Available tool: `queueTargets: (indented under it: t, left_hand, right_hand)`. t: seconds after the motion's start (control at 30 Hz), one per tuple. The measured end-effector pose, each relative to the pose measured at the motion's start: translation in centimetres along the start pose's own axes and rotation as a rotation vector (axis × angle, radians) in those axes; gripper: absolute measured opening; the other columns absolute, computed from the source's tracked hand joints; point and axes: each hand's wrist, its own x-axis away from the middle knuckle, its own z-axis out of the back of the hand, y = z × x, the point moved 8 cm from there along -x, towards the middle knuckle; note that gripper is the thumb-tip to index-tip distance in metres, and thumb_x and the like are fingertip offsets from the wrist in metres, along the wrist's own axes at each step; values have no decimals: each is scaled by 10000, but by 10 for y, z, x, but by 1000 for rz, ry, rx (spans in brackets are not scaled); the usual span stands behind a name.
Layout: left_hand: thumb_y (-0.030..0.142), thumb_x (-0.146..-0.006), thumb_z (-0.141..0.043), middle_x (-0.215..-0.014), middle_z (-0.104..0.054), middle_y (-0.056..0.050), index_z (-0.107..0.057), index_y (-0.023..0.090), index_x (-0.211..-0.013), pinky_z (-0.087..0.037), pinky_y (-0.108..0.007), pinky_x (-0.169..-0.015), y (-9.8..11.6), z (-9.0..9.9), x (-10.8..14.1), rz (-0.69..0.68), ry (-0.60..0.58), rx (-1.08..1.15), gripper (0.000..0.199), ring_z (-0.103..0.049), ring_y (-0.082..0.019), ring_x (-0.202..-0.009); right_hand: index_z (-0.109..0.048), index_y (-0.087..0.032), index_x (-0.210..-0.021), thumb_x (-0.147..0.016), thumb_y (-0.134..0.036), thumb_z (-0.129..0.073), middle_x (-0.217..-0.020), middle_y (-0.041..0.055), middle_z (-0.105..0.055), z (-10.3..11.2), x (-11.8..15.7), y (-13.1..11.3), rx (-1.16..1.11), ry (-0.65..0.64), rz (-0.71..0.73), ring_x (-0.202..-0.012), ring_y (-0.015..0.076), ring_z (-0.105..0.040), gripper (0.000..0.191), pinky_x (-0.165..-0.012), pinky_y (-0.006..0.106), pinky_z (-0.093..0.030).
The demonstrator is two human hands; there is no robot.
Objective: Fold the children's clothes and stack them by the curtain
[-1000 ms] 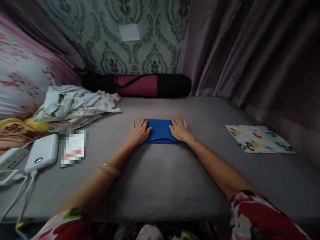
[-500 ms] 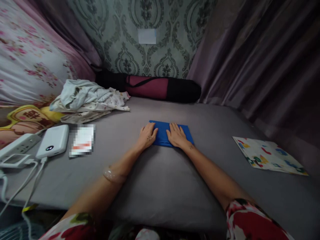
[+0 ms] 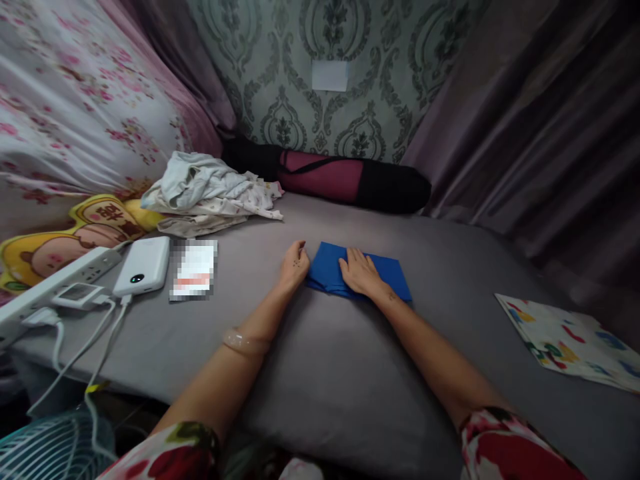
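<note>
The folded blue cloth (image 3: 391, 272) lies on the grey sheet (image 3: 320, 360). Your right hand (image 3: 361, 272) is flat on it, fingers nearly together, thumb out. Your left hand (image 3: 295, 267) curls by the cloth's left edge; I cannot tell if those fingers pinch it

Operator: Which markings can be read?
Technician: None with certainty. The yellow plush (image 3: 111, 212) bears a dark written character, too blurred to identify.
Operator: Power bank (image 3: 149, 261) display?
Technician: Lit marks; value illegible. Print on the white packet (image 3: 196, 263) is obscured by pixelation.
</note>
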Motion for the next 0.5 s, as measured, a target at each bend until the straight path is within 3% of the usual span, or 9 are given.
queueTargets:
  t: [0.13, 0.27, 0.4, 0.5]
  left_hand:
    - [122, -883, -383, -1245, -638, -151, -584, 92, -1222, -434, -342, -1032, -5, 1, -2, 9, 13, 36, 395, -583, -212, -1181]
    - [101, -870, -382, -1229, -645, -158, -593, 78, -1208, -438, -348, -1024, -5, 2, -2, 9, 15, 20, 400, -590, -220, -1166]
    - [77, -859, -387, -1221, -651, -147, -596, 82, -1204, -440, -324, -1017, -5, 2, -1, 11, 17, -2, 403, -592, -208, -1160]
    - [68, -866, -383, -1219, -653, -143, -595, 80, -1202, -435, -300, -1014, -7, 0, -2, 23, -6, -36, 398, -592, -196, -1156]
  right_hand:
    - [-228, -14, -1504, -994, -382, -199, -1576, 155, -207, 4, -6, -16, 5, 79, 43, -1462, 254, -134, 630, -1178, 424, -117]
    - [-279, -5, -1486, -993, -375, -202, -1558, 166, -258, -3, -13, -26, -12, -3, 26, -1448, 282, -185, 621, -1167, 450, -162]
    - [-296, 4, -1474, -991, -366, -228, -1553, 180, -264, 6, -20, -47, -4, 115, 79, -1449, 282, -175, 613, -1171, 457, -133]
    - [-315, -16, -1471, -987, -355, -254, -1559, 163, -258, -4, -22, -64, -3, 121, 139, -1453, 269, -163, 594, -1174, 452, -113]
